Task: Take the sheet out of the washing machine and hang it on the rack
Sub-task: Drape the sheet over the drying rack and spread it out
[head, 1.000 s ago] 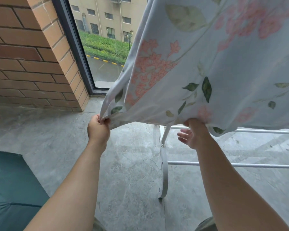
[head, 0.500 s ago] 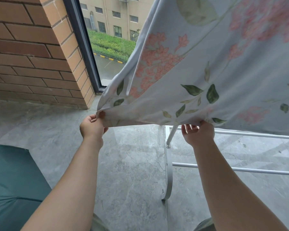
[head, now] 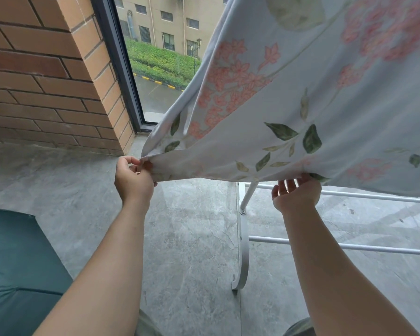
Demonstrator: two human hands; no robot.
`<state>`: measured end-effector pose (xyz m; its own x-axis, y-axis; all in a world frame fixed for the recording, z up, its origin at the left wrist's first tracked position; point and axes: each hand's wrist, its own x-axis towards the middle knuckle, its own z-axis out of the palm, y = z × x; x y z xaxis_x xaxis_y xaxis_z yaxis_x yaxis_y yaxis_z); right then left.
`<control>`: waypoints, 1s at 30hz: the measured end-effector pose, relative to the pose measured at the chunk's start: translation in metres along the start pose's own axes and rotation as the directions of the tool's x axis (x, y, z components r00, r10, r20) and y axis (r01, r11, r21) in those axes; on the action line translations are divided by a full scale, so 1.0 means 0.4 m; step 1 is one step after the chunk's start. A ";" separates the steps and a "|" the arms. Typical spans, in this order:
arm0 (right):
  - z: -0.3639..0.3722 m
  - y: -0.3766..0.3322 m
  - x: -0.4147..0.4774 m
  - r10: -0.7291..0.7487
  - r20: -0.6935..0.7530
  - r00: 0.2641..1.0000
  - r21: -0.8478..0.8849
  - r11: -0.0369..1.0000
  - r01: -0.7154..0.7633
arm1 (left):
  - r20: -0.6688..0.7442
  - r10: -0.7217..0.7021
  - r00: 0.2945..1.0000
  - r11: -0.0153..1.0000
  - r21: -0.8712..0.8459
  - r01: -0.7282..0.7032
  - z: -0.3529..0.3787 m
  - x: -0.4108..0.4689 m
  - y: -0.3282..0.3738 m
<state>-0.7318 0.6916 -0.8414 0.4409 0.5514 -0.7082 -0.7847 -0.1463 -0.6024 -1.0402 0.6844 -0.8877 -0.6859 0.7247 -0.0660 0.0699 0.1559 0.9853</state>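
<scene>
Where it drapes from above over the rack [head: 344, 194], the floral sheet [head: 301, 105] fills the view from 12 to 3 o'clock. Left hand [head: 134, 180]: fingers pinched on the corner, likely pulling the hem taut. Right hand [head: 297, 194]: fingers spread under the edge, supporting it. No legible writing.

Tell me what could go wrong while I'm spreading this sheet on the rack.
The left hand only pinches the sheet corner, and the right hand looks open under the hem, so the edge could slip and drop to the floor. Pulling sideways might also drag the sheet off the rack.
</scene>
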 end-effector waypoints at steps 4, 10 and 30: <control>-0.002 0.003 0.009 0.003 0.001 1.000 -0.004 1.000 -0.003 | -0.003 0.065 0.998 0.997 0.045 -0.065 -0.006 0.003 -0.005; 0.003 0.011 0.021 0.021 0.069 0.997 -0.019 1.000 -0.020 | 0.024 0.071 0.997 0.996 0.051 -0.073 -0.012 0.000 -0.001; 0.010 0.002 0.020 -0.021 -0.004 1.000 -0.043 0.999 0.020 | -0.039 -0.276 0.960 0.961 0.004 0.276 0.011 0.032 -0.044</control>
<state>-0.7307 0.6992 -0.8461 0.4586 0.5512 -0.6971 -0.7562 -0.1700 -0.6319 -1.0471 0.6938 -0.9066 -0.7061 0.6269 -0.3292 -0.1193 0.3530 0.9280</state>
